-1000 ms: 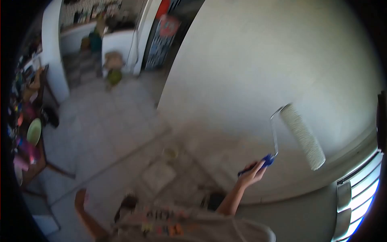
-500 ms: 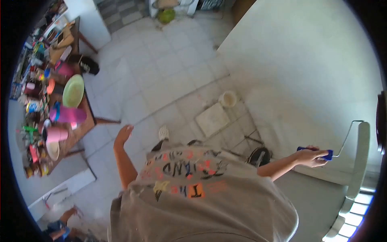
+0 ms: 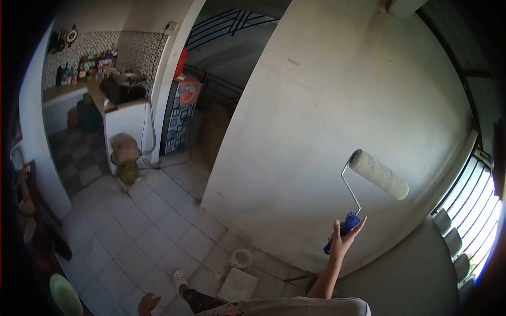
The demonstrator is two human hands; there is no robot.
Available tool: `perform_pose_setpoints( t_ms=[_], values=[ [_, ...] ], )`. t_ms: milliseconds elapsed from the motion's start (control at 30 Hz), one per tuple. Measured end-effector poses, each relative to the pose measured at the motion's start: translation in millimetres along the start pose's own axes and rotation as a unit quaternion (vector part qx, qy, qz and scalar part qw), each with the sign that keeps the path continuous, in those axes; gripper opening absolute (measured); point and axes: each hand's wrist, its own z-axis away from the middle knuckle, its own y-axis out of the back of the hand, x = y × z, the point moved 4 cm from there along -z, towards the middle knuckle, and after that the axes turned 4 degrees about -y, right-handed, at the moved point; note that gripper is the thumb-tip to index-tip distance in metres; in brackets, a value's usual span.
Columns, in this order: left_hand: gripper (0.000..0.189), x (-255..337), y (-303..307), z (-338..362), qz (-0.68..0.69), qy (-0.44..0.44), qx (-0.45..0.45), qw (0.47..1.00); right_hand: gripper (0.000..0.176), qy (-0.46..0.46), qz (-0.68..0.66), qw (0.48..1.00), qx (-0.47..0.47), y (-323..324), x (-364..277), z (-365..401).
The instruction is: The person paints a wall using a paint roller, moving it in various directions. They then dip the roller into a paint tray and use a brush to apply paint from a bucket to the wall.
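Observation:
My right hand is wrapped round the blue handle of a paint roller, held up in front of the wall. The roller's pale, fuzzy sleeve tilts down to the right at the end of a bent metal rod. Whether the sleeve touches the wall I cannot tell. Low in the view, my left hand hangs over the tiled floor, holding nothing, with its fingers partly spread.
A white bucket and a pale square slab are on the floor near my shoe. A green bowl is at the lower left. Behind are a kitchen counter and a doorway; a barred window is at the right.
The view has tilted up toward the wall and kitchen. My right hand has raised the roller, now upright in the grip. My left hand sits lower in the view.

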Motion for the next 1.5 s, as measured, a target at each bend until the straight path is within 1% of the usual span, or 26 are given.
perform_pose_setpoints(
  t_ms=[33,67,100,200,267,333,400,433,467,500,533,567,633,667,700,767,800,867,967,1033,1100,1167,1233,1367,1433,1500],
  values=[
    [0.043,26.3,14.9,-16.8,0.109,-0.013,-0.02,0.994,0.086,-0.017,0.021,0.999,-0.023,-19.9,0.6,-7.4],
    [0.046,36.5,29.2,-52.2,0.172,-0.054,-0.055,0.982,0.085,-0.035,-0.005,0.999,-0.028,-42.5,0.8,-11.8],
    [0.046,41.6,45.2,-82.1,0.169,-0.063,-0.051,0.982,0.085,-0.03,-0.01,0.999,-0.021,-68.3,8.2,-18.0],
    [0.045,57.5,91.3,-132.1,0.087,-0.114,0.029,0.989,0.082,0.013,-0.096,0.995,-0.035,-129.6,23.8,-56.4],
    [0.046,87.3,144.1,-173.1,0.032,-0.146,0.086,0.985,0.08,0.04,-0.071,0.996,-0.028,-185.4,31.3,-95.8],
    [0.054,104.4,201.5,-196.7,-0.048,-0.077,0.052,0.994,0.077,0.09,-0.007,0.995,-0.027,-228.0,21.3,-128.3],
    [0.036,135.4,258.0,-208.5,-0.01,-0.015,0.116,0.993,0.07,0.104,0.084,0.991,-0.019,-278.2,18.0,-166.3],
    [0.031,114.0,276.7,-263.0,-0.164,-0.263,0.191,0.931,0.065,0.123,0.151,0.98,-0.03,-300.7,20.2,-189.0],
    [0.029,133.7,301.6,-260.8,-0.066,-0.18,0.272,0.943,0.065,0.123,0.156,0.98,-0.031,-318.7,13.0,-206.8],
    [0.03,140.6,321.3,-265.9,0.009,-0.199,0.332,0.922,0.061,0.121,0.175,0.976,-0.047,-341.9,0.9,-224.5],
    [0.032,163.7,340.1,-254.5,0.011,-0.209,0.352,0.912,0.057,0.121,0.191,0.972,-0.065,-369.0,-9.0,-243.7],
    [0.032,179.6,354.3,-247.1,0.014,-0.208,0.354,0.912,0.055,0.164,0.207,0.962,-0.063,-392.7,-9.7,-268.6],
    [0.033,215.9,379.0,-237.6,0.032,-0.197,0.316,0.928,0.056,0.29,0.238,0.927,-0.028,-441.1,0.5,-331.8],
    [0.034,248.0,385.0,-213.3,0.12,-0.133,0.283,0.942,0.057,0.371,0.25,0.894,0.005,-465.9,1.8,-361.1],
    [0.034,256.6,394.9,-216.8,0.121,-0.137,0.282,0.942,0.06,0.36,0.299,0.884,0.016,-490.6,2.5,-391.7],
    [0.032,264.9,407.8,-236.1,0.144,-0.024,0.175,0.974,0.063,0.347,0.349,0.87,0.031,-528.5,3.0,-448.6],
    [0.032,276.0,416.5,-239.8,0.145,-0.029,0.176,0.973,0.064,0.377,0.364,0.851,0.024,-546.1,1.4,-475.7],
    [0.063,302.0,420.7,-253.5,0.093,0.025,0.074,0.993,0.064,0.403,0.412,0.816,0.036,-583.6,-6.0,-500.1],
    [0.064,356.9,448.9,-326.2,0.056,-0.006,0.089,0.994,0.062,0.378,0.48,0.787,0.081,-623.3,-41.0,-511.6],
    [0.065,405.7,472.1,-381.8,0.016,-0.037,0.104,0.994,0.059,0.375,0.476,0.789,0.094,-644.8,-70.2,-540.1],
    [0.066,462.5,496.1,-440.4,-0.028,-0.072,0.119,0.99,0.056,0.448,0.456,0.759,0.124,-661.2,-104.7,-590.9],
    [0.066,518.2,504.9,-495.0,-0.078,-0.105,0.124,0.984,0.053,0.43,0.419,0.796,0.07,-681.6,-151.2,-613.5],
    [0.067,578.5,506.1,-545.5,-0.125,-0.142,0.13,0.973,0.051,0.352,0.427,0.829,0.084,-708.3,-193.7,-609.3],
    [0.069,680.4,492.8,-616.5,-0.205,-0.207,0.146,0.945,0.052,0.349,0.423,0.827,0.124,-742.3,-242.9,-651.7],
    [0.069,734.6,477.3,-615.9,-0.23,-0.227,0.145,0.935,0.056,0.345,0.426,0.824,0.145,-747.0,-266.2,-677.5],
    [0.06,813.8,444.4,-563.1,-0.116,-0.249,-0.046,0.96,0.058,0.327,0.448,0.828,0.083,-750.2,-288.6,-692.7]
  ],
)
